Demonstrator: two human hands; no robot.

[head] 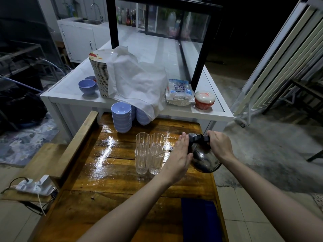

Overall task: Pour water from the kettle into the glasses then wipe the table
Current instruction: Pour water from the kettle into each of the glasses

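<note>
Nearby, stacked blue bowls stand just behind the four glasses.

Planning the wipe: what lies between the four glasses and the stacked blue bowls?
Only bare, wet-looking wooden table between the glasses and the blue bowls; head view shows it.

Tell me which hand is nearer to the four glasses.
Left. The left hand lies flat against the side of the kettle, just beside the glasses; the right hand grips the kettle by its handle, farther off beyond the kettle.
</note>
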